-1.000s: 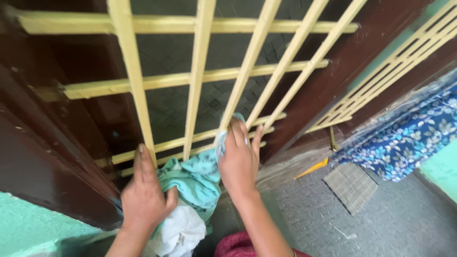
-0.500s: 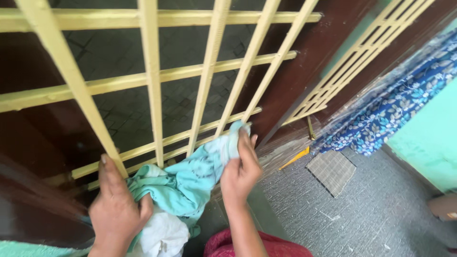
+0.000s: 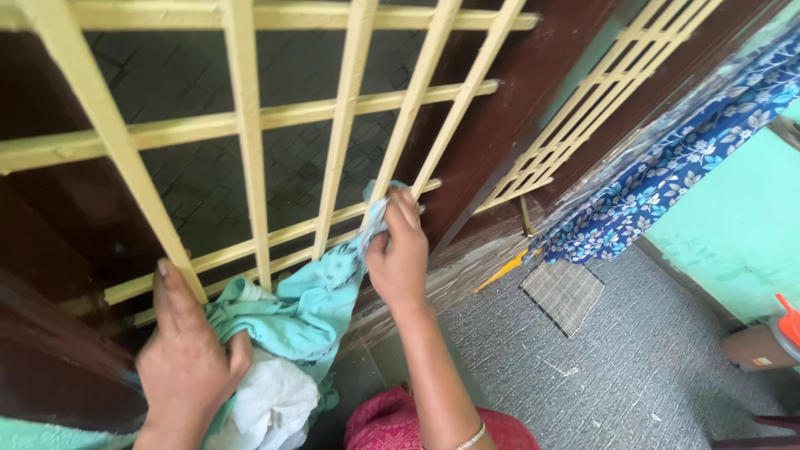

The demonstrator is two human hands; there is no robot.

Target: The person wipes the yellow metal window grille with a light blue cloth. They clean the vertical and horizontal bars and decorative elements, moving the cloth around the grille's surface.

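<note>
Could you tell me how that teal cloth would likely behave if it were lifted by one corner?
The teal cloth sags between the left hand and right hand, so it is probably floppy. Its bunched folds suggest thin, light fabric, unlikely to slip.

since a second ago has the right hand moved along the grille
Yes. The right hand with the teal cloth slid up the yellow grille bar, off the bottom rail.

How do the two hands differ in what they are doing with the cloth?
The right hand is raised, pressing the teal cloth against a yellow window bar; the left hand sits lower, bunching the cloth's loose end with a white cloth. The right hand's fingers curl over the cloth; the left hand's finger points up along another bar. Both grip the same teal cloth.
</note>
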